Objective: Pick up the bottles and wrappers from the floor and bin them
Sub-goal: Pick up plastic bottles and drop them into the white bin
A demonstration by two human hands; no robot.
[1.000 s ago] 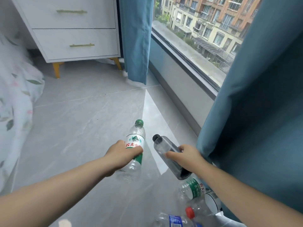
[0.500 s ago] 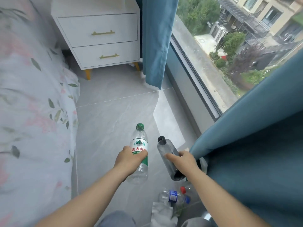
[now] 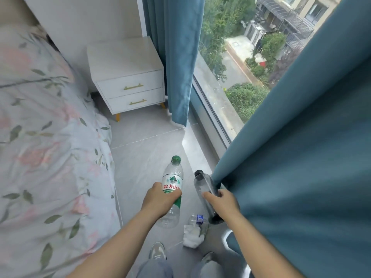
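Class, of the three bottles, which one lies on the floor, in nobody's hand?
The blue-labelled bottle, beside the white wrapper. The left hand holds the green-capped bottle, the right hand the black-capped bottle.

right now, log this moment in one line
left hand holds green-capped bottle | right hand holds black-capped bottle | on floor: blue-label bottle, white wrapper | bin not in view
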